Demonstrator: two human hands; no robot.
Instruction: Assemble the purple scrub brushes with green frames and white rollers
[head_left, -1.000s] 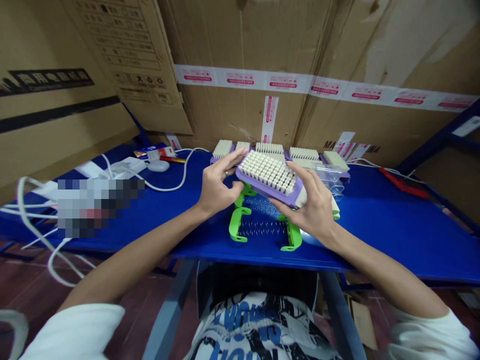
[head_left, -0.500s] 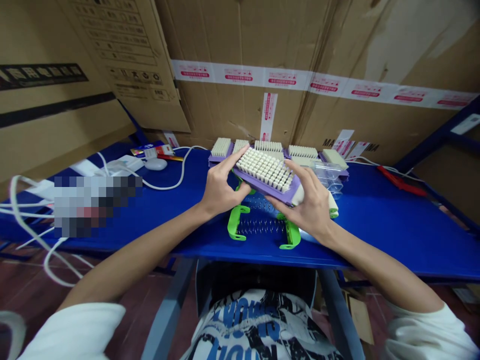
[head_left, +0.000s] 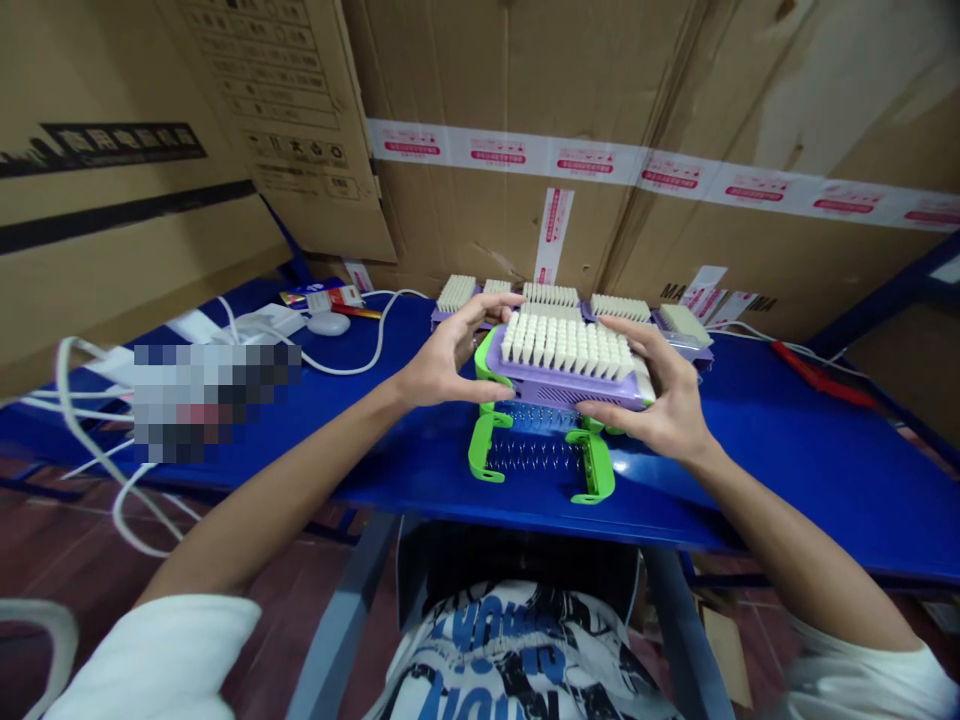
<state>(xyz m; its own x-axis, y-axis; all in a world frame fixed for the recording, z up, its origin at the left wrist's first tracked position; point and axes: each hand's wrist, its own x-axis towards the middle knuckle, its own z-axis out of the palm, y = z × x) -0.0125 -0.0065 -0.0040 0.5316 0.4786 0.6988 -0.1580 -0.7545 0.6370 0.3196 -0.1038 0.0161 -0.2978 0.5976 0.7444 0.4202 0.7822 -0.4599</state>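
Observation:
A purple brush block with rows of cream bristles (head_left: 566, 345) is raised over the table, bristles up, its slotted side toward me. My left hand (head_left: 457, 355) is at its left end, fingers behind and thumb at the front lower corner. Around the right end, my right hand (head_left: 664, 395) has its fingers at the back and its thumb under the front edge. Beneath lie bright green brackets (head_left: 487, 447) joined by rows of thin metal springs (head_left: 532, 457). Another green piece (head_left: 487, 365) shows beside the block's left end, partly hidden.
Several purple blocks with cream bristles (head_left: 619, 307) line the back of the blue table (head_left: 765, 430), before a cardboard wall (head_left: 480, 80). White cables (head_left: 379, 340) and a white mouse (head_left: 328, 323) lie left. A red strip-like object (head_left: 821, 375) is at right.
The brush block has turned from slanting down rightward to nearly level, showing its slotted side. It has shifted right and slightly down. My left fingers have spread wider; the view has shifted slightly.

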